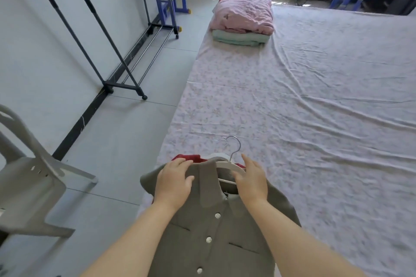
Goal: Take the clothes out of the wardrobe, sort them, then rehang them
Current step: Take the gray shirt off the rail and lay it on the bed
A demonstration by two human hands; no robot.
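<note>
Bed with lilac floral sheet [292, 119] fills frame. Grey-green buttoned knit cardigan [209, 231] at 6 o'clock, on white plastic hanger [231, 166]. Left hand [173, 181] grips shoulder, right hand [252, 181] pinches hanger arm. Likely soft, light, stretchy: lift by hanger, not knit.

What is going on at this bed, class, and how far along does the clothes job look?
A person is working on a grey-green knitted cardigan with white buttons laid on the pale floral bed sheet. The left hand holds its shoulder; the right hand holds the white hanger with a metal hook at the collar. A red garment lies underneath. The dark metal clothes rack by the wall shows no clothes in this view.
</note>
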